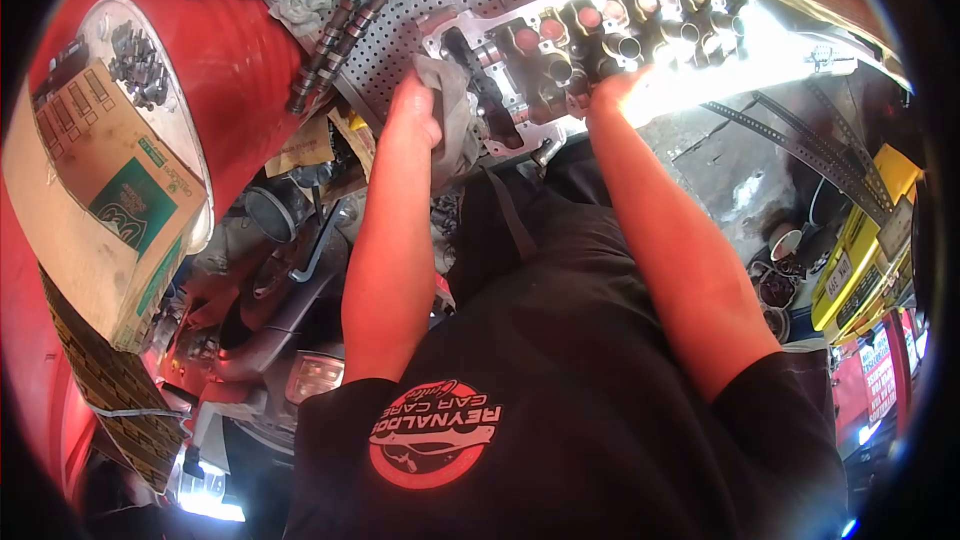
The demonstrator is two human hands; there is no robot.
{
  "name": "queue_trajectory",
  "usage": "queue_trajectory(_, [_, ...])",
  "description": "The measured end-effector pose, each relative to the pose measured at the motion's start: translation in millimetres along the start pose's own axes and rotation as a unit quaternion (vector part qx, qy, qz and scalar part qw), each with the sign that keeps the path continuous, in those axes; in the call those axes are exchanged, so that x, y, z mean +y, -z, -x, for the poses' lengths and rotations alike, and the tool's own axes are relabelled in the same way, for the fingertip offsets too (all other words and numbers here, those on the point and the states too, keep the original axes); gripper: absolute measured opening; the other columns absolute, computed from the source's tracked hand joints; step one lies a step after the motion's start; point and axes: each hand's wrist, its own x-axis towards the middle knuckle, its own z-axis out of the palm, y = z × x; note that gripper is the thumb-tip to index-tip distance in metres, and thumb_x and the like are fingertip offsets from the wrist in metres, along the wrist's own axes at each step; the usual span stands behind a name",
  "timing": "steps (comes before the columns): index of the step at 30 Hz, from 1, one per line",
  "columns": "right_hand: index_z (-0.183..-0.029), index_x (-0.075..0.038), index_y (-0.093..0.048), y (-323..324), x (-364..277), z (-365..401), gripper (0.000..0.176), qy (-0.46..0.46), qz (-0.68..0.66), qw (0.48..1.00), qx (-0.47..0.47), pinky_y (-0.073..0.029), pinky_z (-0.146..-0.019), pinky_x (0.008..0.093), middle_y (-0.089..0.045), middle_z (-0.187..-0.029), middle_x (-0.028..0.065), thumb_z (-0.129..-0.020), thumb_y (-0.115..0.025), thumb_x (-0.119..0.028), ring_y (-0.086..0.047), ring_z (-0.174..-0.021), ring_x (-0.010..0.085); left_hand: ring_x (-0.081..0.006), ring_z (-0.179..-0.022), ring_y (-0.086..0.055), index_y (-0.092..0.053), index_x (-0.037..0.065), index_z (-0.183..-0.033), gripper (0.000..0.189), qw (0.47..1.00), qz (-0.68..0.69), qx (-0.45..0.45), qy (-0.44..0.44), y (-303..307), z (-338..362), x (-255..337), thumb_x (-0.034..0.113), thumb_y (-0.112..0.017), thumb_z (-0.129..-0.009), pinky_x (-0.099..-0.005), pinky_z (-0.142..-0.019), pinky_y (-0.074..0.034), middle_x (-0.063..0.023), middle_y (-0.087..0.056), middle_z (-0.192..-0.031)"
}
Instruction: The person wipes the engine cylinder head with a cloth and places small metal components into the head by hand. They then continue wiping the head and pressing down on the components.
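Observation:
A metal engine cylinder head (590,50) with round ports and reddish circular recesses lies across the top of the view. My left hand (414,108) is closed on a crumpled grey rag (456,125), which is against the left end of the cylinder head. Much of that hand's fingers is behind the cloth. At the near edge of the cylinder head is my right hand (612,96); strong glare washes out its fingers, so their grip cannot be made out. Two camshafts (350,28) lie side by side beyond my left hand.
Perforated metal (388,75) lies under the cylinder head. A red drum (235,50) stands left, near a white container (180,105) with small dark parts and a cardboard box (75,210). Perforated strips (800,140) and a yellow case (860,280) are at right. Another pale cloth (302,0) lies at the back.

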Motion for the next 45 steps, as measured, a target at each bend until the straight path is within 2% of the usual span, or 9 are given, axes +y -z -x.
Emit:
queue_trajectory(5, [-0.139, -0.009, -0.04, -4, 7, -11, 0.07, -0.121, -0.14, 0.982, -0.032, -0.05, -0.081, 0.0473, -0.048, -0.135, 0.0126, -0.095, -0.032, -0.062, -0.054, -0.11, 0.0294, -0.0239, -0.08, -0.064, -0.062, 0.008, -0.103, 0.032, 0.993, -0.067, 0.099, 0.006, 9, 26, -21, 0.038, -0.052, -0.095, -0.0384, -0.068, -0.053, -0.0072, -0.064, -0.097])
queue_trajectory(9, [-0.141, -0.013, -0.038, 3, -21, 25, 0.073, -0.1, -0.107, 0.989, -0.038, -0.052, -0.076, 0.0504, -0.045, -0.137, 0.0116, -0.093, -0.032, -0.067, -0.054, -0.112, 0.0295, -0.0289, -0.109, -0.055, -0.059, 0.011, -0.117, 0.042, 0.94, -0.159, 0.035, -0.299, 108, 55, -61, 0.043, -0.057, -0.089, -0.0425, -0.091, -0.046, -0.0083, -0.06, -0.119])
queue_trajectory(12, [-0.141, -0.015, -0.038, 5, -63, 69, 0.076, -0.225, -0.09, 0.97, -0.013, -0.051, -0.075, 0.0498, -0.044, -0.138, 0.011, -0.091, -0.03, -0.071, -0.054, -0.109, 0.0311, -0.0326, -0.125, -0.047, -0.056, 0.014, -0.128, 0.053, 0.549, -0.696, 0.149, -0.439, 205, 72, -54, 0.047, -0.057, -0.086, -0.0441, -0.104, -0.04, -0.0075, -0.055, -0.131])
queue_trajectory(14, [-0.141, -0.016, -0.039, -2, 1, -8, 0.081, -0.19, -0.114, 0.975, -0.025, -0.049, -0.07, 0.0485, -0.045, -0.137, 0.0107, -0.087, -0.03, -0.076, -0.054, -0.105, 0.0317, -0.0306, -0.124, -0.048, -0.056, 0.015, -0.129, 0.052, 0.418, -0.857, 0.077, -0.292, 228, 93, -49, 0.047, -0.054, -0.088, -0.0416, -0.103, -0.041, -0.0087, -0.057, -0.128])
queue_trajectory(19, [-0.141, -0.022, -0.038, -2, -5, -13, 0.089, -0.208, -0.115, 0.969, -0.071, -0.045, -0.068, 0.0486, -0.047, -0.136, 0.0091, -0.079, -0.03, -0.086, -0.049, -0.108, 0.0316, -0.0296, -0.101, -0.063, -0.059, 0.004, -0.121, 0.05, 0.549, -0.744, 0.193, -0.328, 113, 80, -17, 0.029, -0.068, -0.079, -0.0428, -0.089, -0.051, -0.0128, -0.067, -0.108])
queue_trajectory(26, [-0.143, -0.024, -0.037, -5, 0, -16, 0.084, -0.187, -0.134, 0.971, -0.068, -0.046, -0.072, 0.054, -0.043, -0.142, 0.0101, -0.082, -0.031, -0.082, -0.05, -0.11, 0.0353, -0.0394, -0.099, -0.062, -0.066, 0.006, -0.108, 0.039, 0.864, -0.238, 0.006, -0.444, 54, -16, -38, 0.018, -0.074, -0.072, -0.0419, -0.085, -0.05, -0.0194, -0.067, -0.105])
queue_trajectory(29, [-0.143, -0.014, -0.036, 2, -27, 27, 0.088, -0.185, -0.121, 0.972, -0.083, -0.048, -0.073, 0.0514, -0.045, -0.133, 0.0141, -0.085, -0.026, -0.079, -0.052, -0.1, 0.032, -0.0415, -0.101, -0.061, -0.061, 0.007, -0.117, 0.041, 0.596, -0.54, 0.129, -0.58, 13, 25, -9, 0.014, -0.07, -0.077, -0.043, -0.089, -0.048, -0.0198, -0.066, -0.106])
queue_trajectory(33, [-0.136, -0.006, -0.042, -11, 26, -38, 0.086, -0.003, -0.081, 0.996, -0.047, -0.048, -0.064, 0.042, -0.053, -0.113, 0.0195, -0.088, -0.023, -0.075, -0.055, -0.079, 0.0285, -0.0406, -0.106, -0.057, -0.048, 0.011, -0.126, 0.045, 0.47, -0.626, 0.141, -0.605, 6, 36, 13, 0.008, -0.06, -0.083, -0.0468, -0.083, -0.05, -0.0157, -0.059, -0.118])
queue_trajectory(45, [-0.139, -0.003, -0.042, -6, 17, -24, 0.067, 0.003, -0.113, 0.992, -0.054, -0.045, -0.094, 0.0369, -0.049, -0.134, 0.0152, -0.099, -0.03, -0.056, -0.054, -0.112, 0.0254, -0.0369, -0.09, -0.059, -0.051, 0.006, -0.098, 0.03, 0.378, -0.64, 0.059, -0.667, 19, 8, 12, 0.012, -0.066, -0.073, -0.0465, -0.076, -0.051, -0.0148, -0.06, -0.093])
